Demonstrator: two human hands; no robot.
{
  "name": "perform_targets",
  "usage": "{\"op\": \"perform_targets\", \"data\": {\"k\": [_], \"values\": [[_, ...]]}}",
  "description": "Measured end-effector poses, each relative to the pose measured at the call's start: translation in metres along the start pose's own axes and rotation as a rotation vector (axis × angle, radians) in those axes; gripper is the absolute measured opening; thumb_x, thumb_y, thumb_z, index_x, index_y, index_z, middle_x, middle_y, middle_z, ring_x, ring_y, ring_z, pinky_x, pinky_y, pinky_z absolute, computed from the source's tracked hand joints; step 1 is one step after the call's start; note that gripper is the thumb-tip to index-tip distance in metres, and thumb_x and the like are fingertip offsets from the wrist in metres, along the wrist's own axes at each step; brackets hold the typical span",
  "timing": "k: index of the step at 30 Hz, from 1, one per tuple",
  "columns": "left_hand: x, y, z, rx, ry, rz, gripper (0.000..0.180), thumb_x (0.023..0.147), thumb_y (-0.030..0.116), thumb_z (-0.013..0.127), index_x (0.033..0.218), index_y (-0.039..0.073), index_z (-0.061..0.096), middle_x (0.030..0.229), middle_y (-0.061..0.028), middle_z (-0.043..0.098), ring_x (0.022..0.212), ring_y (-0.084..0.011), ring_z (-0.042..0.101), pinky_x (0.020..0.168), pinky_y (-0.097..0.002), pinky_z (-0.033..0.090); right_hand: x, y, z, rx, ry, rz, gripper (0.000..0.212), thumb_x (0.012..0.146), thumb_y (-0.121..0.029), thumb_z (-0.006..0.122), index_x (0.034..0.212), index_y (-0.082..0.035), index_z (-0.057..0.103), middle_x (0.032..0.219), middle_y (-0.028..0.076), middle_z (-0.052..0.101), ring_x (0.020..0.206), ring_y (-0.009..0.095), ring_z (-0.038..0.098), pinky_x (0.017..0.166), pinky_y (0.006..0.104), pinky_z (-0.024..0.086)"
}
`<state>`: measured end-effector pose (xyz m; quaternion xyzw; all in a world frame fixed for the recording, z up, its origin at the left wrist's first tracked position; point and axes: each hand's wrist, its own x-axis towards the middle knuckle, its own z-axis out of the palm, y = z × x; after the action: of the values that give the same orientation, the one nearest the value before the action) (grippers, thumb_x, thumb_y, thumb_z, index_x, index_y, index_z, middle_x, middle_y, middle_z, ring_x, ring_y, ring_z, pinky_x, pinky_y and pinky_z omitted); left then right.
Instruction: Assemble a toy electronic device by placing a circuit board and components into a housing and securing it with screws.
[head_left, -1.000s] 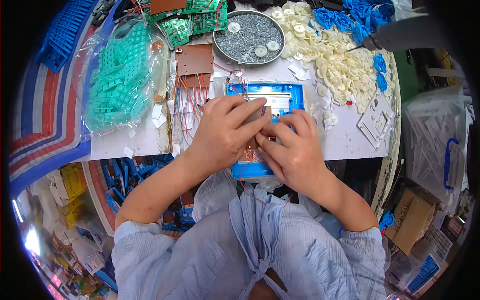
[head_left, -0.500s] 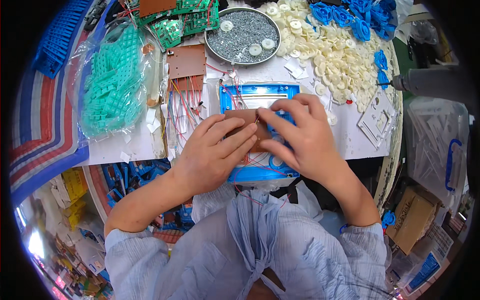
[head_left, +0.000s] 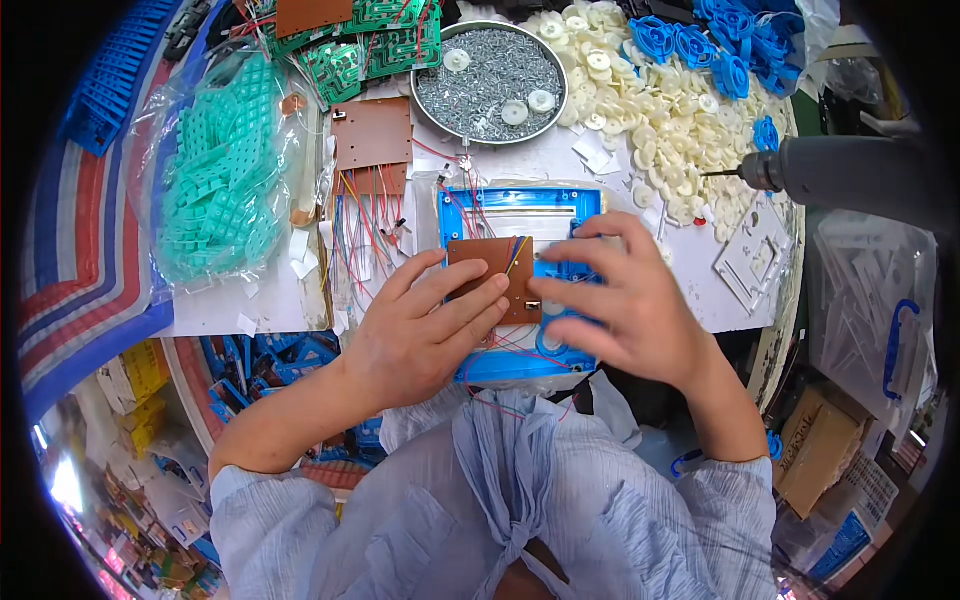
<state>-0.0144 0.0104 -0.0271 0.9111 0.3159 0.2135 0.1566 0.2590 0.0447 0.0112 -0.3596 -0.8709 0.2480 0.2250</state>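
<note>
A brown circuit board [head_left: 520, 262] lies over a blue plastic housing [head_left: 500, 196] in front of me. My left hand [head_left: 430, 315] rests on the board with its fingers stretched out across the left and lower part, hiding much of it. Coloured wires cross the board's upper right, and a small metal-cased part sits at its lower right corner. My right hand [head_left: 625, 300] is open over the housing's right side, fingers apart and blurred, near the board's right edge. Thin red wires trail around the housing's lower half.
A power screwdriver [head_left: 830, 178] points in from the right. A tray of screws [head_left: 490, 80] and cream plastic discs [head_left: 640, 95] lie behind. Green boards [head_left: 385, 50], a wired brown board [head_left: 372, 130] and bagged turquoise keypads [head_left: 220, 170] lie left. A white plate [head_left: 752, 255] lies right.
My right hand has come off the board, moving right with its fingers spreading. The board sits straighter, showing its wires and corner part. My left hand stays on it. The screwdriver appears farther left.
</note>
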Motion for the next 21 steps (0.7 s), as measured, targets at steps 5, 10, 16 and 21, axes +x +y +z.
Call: {"op": "perform_targets", "data": {"k": [5,10,16,21], "values": [[0.001,-0.001,0.001,-0.036,0.014,-0.019,0.042,0.079,0.008,0.070,0.121,0.007,0.072,0.134,-0.0057,0.068,0.124,-0.0292,0.061,0.106,-0.0536,0.045,0.055,0.043,0.003,-0.121,0.288,0.034,0.013,0.080,-0.013,0.077,0.092,-0.009,0.077,0.090,0.010,0.072,0.087,0.031,0.062,0.080,0.0415,0.052],[0.002,-0.001,0.001,-0.046,0.037,-0.031,0.042,0.079,0.008,0.070,0.121,0.008,0.072,0.133,-0.0046,0.068,0.124,-0.0283,0.061,0.106,-0.0536,0.045,0.111,0.078,0.023,-0.459,0.286,0.045,0.010,0.078,-0.015,0.076,0.084,-0.008,0.076,0.084,0.010,0.069,0.085,0.032,0.065,0.075,0.0424,0.055],[-0.001,0.001,0.004,-0.068,0.051,-0.056,0.042,0.078,0.006,0.071,0.120,0.008,0.072,0.133,-0.0037,0.068,0.124,-0.0277,0.061,0.107,-0.0534,0.044,0.116,0.083,0.029,-0.511,0.188,0.029,0.011,0.083,-0.017,0.076,0.091,-0.009,0.076,0.086,0.008,0.068,0.087,0.031,0.063,0.080,0.0417,0.053],[0.002,-0.003,0.001,-0.095,0.037,-0.031,0.045,0.073,0.005,0.071,0.117,0.008,0.072,0.133,-0.0045,0.069,0.122,-0.0285,0.062,0.105,-0.0540,0.044,0.113,0.086,0.030,-0.468,0.233,0.017,0.008,0.083,-0.015,0.076,0.088,-0.009,0.073,0.086,0.007,0.067,0.087,0.031,0.062,0.079,0.0422,0.052]]}}
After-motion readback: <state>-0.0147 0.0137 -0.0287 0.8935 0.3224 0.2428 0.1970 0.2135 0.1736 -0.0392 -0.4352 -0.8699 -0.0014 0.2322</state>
